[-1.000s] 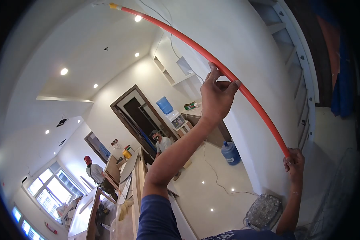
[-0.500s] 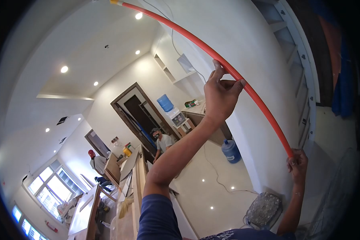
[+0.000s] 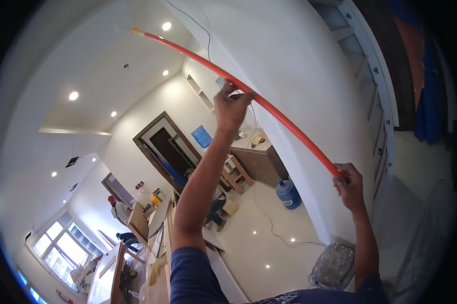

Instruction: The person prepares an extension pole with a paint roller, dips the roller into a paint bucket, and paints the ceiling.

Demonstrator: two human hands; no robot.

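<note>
A long, slightly bowed orange-red pole (image 3: 289, 126) crosses the upper view in front of a white wall. At its far upper-left end is a yellowish tip (image 3: 137, 31), close to the ceiling. My left hand (image 3: 232, 106) is raised and pinches the pole near its middle between fingers and thumb. Lower down on the right, my right hand (image 3: 349, 185) wraps round the pole's near end.
A blue water bottle (image 3: 288, 194) and a plastic-wrapped bundle (image 3: 334, 264) stand on the floor by the wall. A cable (image 3: 271, 229) crosses the floor. Stacked boards (image 3: 160, 218) lie at lower left. One person (image 3: 216, 207) sits near the doorway; another (image 3: 119, 210) is farther left.
Both hands have moved left with the pole, and the right hand has risen. The pole's tip is lower in view. The seated person is now largely hidden by my left arm.
</note>
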